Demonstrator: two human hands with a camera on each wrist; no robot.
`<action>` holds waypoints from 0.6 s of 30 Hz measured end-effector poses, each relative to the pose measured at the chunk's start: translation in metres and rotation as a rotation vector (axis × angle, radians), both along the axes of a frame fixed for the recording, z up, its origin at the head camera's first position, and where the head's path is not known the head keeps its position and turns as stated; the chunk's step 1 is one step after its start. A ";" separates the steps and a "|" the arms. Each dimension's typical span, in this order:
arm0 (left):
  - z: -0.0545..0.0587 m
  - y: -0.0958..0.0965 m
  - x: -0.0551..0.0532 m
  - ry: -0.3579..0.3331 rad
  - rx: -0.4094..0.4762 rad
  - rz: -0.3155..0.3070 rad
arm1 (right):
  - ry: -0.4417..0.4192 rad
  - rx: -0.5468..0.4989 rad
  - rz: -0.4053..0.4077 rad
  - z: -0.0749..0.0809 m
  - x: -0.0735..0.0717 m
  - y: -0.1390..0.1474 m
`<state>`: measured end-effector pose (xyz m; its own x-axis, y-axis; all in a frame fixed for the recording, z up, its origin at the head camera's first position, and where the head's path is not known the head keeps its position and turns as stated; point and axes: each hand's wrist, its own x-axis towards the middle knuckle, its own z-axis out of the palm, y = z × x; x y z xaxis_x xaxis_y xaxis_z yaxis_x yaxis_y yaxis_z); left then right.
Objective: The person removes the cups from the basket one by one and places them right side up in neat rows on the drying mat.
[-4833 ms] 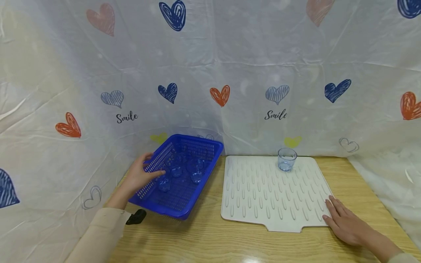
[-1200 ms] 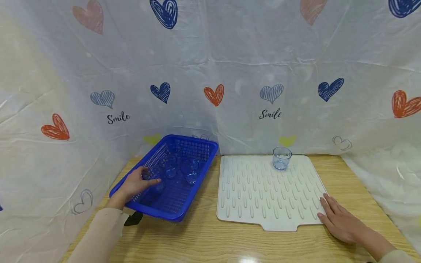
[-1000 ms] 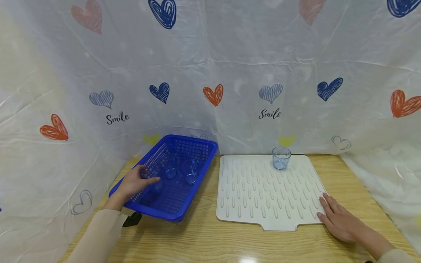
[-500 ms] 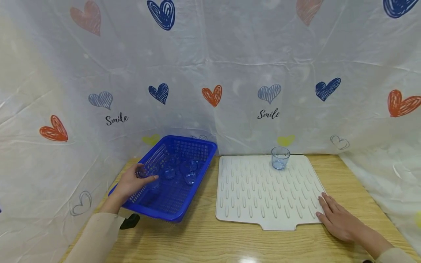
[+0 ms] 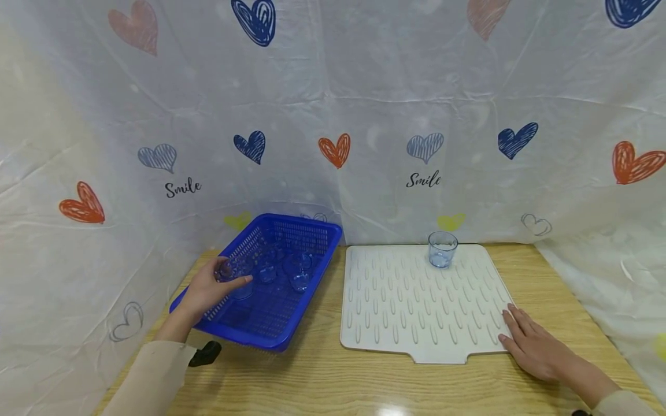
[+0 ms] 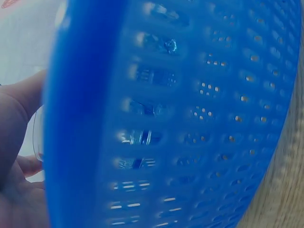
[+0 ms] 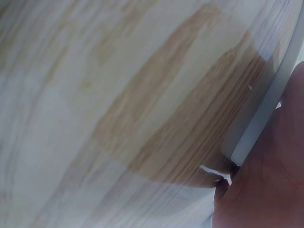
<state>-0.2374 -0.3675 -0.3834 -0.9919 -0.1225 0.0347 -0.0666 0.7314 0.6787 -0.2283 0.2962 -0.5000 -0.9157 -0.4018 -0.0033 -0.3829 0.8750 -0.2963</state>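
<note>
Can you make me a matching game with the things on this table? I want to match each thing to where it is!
Things:
1. blue basket
2. white mat
3. left hand
4. right hand

Places:
A. flat on the mat's near right corner
B. holding a clear cup in the basket
C. middle of the table
D. left side of the table

Pairs: 1-D, 2-C, 3-B, 4-A

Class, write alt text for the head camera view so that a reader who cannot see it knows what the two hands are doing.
A person's left hand grips a clear glass cup inside a blue plastic basket that holds more cups, on a wooden table. The right hand rests flat on the near right corner of a white ridged drying mat, where one cup stands upright at the far edge.
</note>
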 end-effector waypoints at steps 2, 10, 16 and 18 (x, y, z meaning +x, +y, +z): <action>0.001 0.002 0.001 0.005 0.008 -0.005 | 0.001 -0.021 0.004 -0.003 -0.001 0.001; 0.005 0.007 0.004 0.014 0.037 -0.017 | 0.031 -0.068 0.020 -0.015 -0.004 0.008; 0.006 0.009 0.006 0.012 0.049 -0.015 | -0.004 -0.038 0.006 -0.006 -0.003 0.004; 0.007 0.009 0.007 0.009 0.057 -0.017 | -0.027 -0.046 0.003 -0.007 -0.004 0.005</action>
<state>-0.2301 -0.3580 -0.3763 -0.9935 -0.1079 0.0374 -0.0481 0.6928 0.7196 -0.2324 0.3010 -0.5072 -0.9143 -0.4049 -0.0093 -0.3770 0.8592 -0.3460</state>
